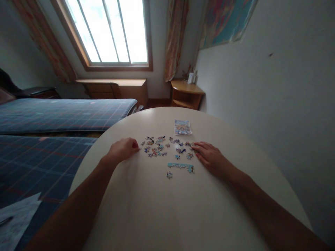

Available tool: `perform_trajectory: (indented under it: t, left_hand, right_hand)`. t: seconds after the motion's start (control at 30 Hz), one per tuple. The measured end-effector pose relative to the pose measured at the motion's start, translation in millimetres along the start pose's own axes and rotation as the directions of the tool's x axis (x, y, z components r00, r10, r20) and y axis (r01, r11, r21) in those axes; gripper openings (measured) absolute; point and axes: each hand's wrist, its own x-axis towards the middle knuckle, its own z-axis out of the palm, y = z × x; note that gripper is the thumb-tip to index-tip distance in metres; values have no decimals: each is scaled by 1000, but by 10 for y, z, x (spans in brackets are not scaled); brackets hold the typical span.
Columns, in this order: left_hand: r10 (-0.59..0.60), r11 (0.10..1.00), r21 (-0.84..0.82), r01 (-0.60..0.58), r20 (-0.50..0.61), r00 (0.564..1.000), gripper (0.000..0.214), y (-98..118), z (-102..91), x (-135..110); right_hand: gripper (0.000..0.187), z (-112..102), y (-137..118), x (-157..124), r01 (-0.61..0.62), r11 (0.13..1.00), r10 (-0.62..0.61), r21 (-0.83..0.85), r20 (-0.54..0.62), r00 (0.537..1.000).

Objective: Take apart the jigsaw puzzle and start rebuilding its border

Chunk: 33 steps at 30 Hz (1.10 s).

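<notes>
Several loose jigsaw pieces (159, 145) lie scattered on a round white table (157, 209). My left hand (123, 149) rests at their left edge with fingers curled under, nothing visible in it. My right hand (210, 156) lies flat at their right edge, fingers stretched out over a piece. A joined strip of light-blue pieces (180, 166) sits just in front of the scatter, left of my right hand. One single piece (169, 175) lies nearer me. A small picture card (182, 127) lies beyond the pieces.
A bed with a blue plaid cover (52, 118) runs along the table's left side. A wooden corner shelf (186, 93) and a low wooden desk (117, 87) stand under the window. A white wall is close on the right.
</notes>
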Motion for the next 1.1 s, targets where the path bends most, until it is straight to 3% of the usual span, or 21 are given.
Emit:
perform_trajectory:
  t: [0.23,0.53,1.1]
  left_hand:
    - [-24,1000,-5,24,-78,997,23,3,-7,-14]
    - [206,954,-209,-213,-55,977,19,44,115,62]
    - [266,941,-218,-259,2,964,23,53,186,86]
  right_hand:
    - [39,7,15,2,5,1000,-5,14,14,1000]
    - [40,23,29,-3,14,1000,-14,19,8,1000]
    - [39,-8,-6,7,3,999,-3,54,11,1000]
